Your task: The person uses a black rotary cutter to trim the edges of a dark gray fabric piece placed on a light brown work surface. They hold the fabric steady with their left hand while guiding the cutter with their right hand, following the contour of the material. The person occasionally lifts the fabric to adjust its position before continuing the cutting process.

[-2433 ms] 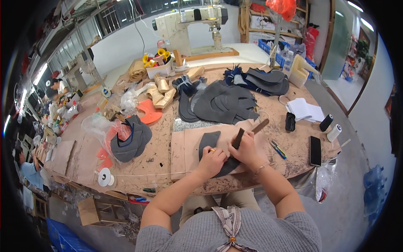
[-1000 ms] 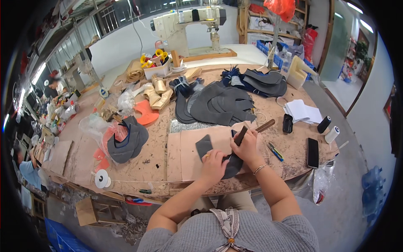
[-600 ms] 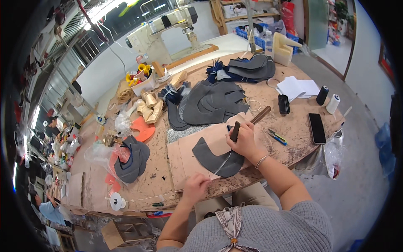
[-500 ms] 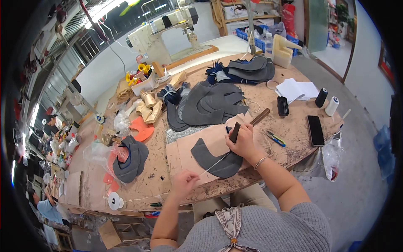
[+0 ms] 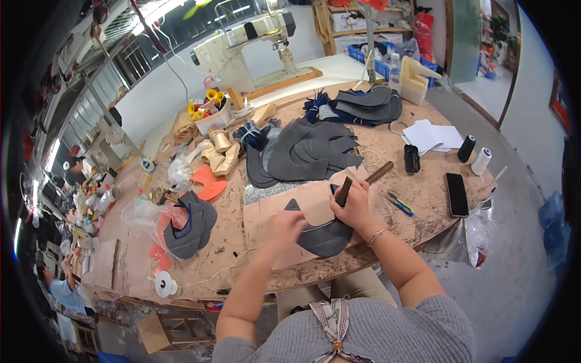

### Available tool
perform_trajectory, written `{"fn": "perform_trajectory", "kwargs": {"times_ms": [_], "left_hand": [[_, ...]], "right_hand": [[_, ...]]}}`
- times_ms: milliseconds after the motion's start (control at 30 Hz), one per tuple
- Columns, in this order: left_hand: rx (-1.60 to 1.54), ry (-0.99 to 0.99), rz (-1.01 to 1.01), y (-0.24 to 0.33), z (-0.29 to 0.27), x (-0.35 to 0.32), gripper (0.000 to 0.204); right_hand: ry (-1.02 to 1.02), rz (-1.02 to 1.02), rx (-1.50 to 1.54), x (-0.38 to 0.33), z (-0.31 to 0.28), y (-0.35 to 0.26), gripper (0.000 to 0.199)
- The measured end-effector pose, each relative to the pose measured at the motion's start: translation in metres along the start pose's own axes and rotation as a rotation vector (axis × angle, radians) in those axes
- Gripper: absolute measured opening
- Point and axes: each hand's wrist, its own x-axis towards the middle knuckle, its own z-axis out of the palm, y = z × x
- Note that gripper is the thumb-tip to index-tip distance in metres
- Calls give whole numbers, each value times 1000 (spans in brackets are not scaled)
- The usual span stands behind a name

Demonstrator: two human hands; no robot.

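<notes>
My right hand (image 5: 354,212) is closed round a tool with a dark flat handle (image 5: 344,192); its lower end is hidden by the hand. Beneath that hand lies a curved dark grey cut piece (image 5: 327,241) on a pale sheet (image 5: 260,216). A brown wooden handle (image 5: 380,173) shows just beyond my right fingers. My left hand (image 5: 281,233), blurred by motion, hovers over the piece's left part, its fingers closed on a thin white cord (image 5: 237,259). The cord trails back toward a white spool (image 5: 164,284) at the table's near left, and a thin pale line runs between my hands.
Stacks of dark grey pieces (image 5: 311,148) lie beyond the sheet, with another stack (image 5: 192,227) at left. Yellow-handled scissors stand in a white box (image 5: 216,119). To the right are snips (image 5: 400,204), a phone (image 5: 456,195) and thread cones (image 5: 481,161). A sewing machine (image 5: 233,60) stands behind.
My left hand has moved up and to the right, from the table's near edge to above the grey piece, drawing the cord along. The right hand stays at almost the same spot.
</notes>
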Motion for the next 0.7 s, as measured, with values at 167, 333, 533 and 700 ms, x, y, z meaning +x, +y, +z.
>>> {"fn": "perform_trajectory", "kwargs": {"times_ms": [167, 333, 533, 700], "left_hand": [[-14, -394, -203, 33, 39, 29, 23], [17, -361, 41, 21, 32, 25, 12], [302, -46, 551, 9, 39, 0, 14], [463, -64, 628, 18, 35, 0, 17]], "right_hand": [[28, -1, 12, -2, 1, 4, 14], [31, 10, 12, -2, 1, 4, 14], [33, -11, 12, 0, 4, 3, 16], [34, -81, 7, 5, -2, -10, 16]]}}
